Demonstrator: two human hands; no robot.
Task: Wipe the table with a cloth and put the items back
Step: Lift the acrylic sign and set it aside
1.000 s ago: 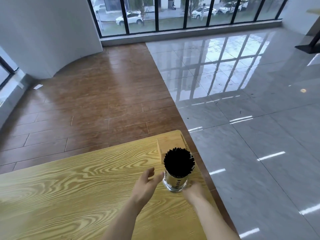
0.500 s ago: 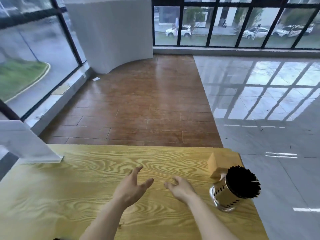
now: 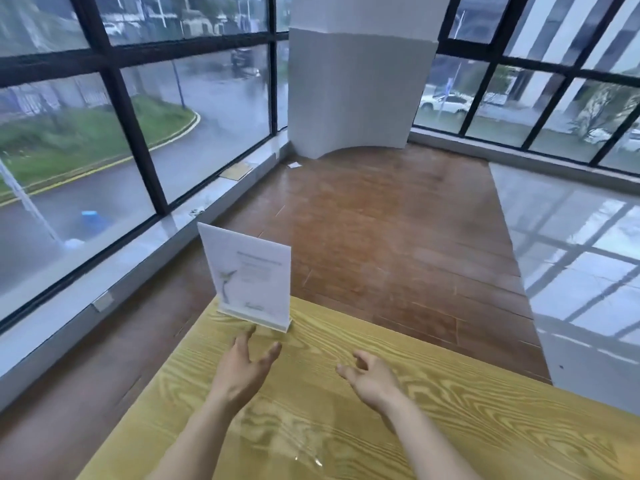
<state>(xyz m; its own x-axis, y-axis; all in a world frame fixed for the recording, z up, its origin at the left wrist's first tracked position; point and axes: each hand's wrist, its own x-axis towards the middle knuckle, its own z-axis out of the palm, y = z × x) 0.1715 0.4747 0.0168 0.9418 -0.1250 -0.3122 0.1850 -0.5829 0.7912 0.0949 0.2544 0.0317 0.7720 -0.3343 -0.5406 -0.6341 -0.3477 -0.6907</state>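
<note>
Sign print is blurred: a plant-like graphic and some text lines show, none legible. No cloth in frame. Table [image 3: 450, 410] is cut off by the bottom and right frame edges; both forearms enter from the bottom edge.

Left hand [image 3: 242, 370]: fingers spread wide, empty, palm facing inward toward the right. Fingertips [image 3: 251, 330] sit just short of the sign's base; contact can't be confirmed. Whether the hand is above the tabletop or resting on it is also unclear.

Right hand [image 3: 370, 377]: loosely curled, part open, empty. Well apart from the sign, over bare wood.

Table sign [image 3: 251, 273]: white, stands upright in a low slotted base at the table's far left corner, close to both edges. Printed face points toward the camera. Base's long axis runs left-near to right-far, roughly parallel to the far table edge.
</note>
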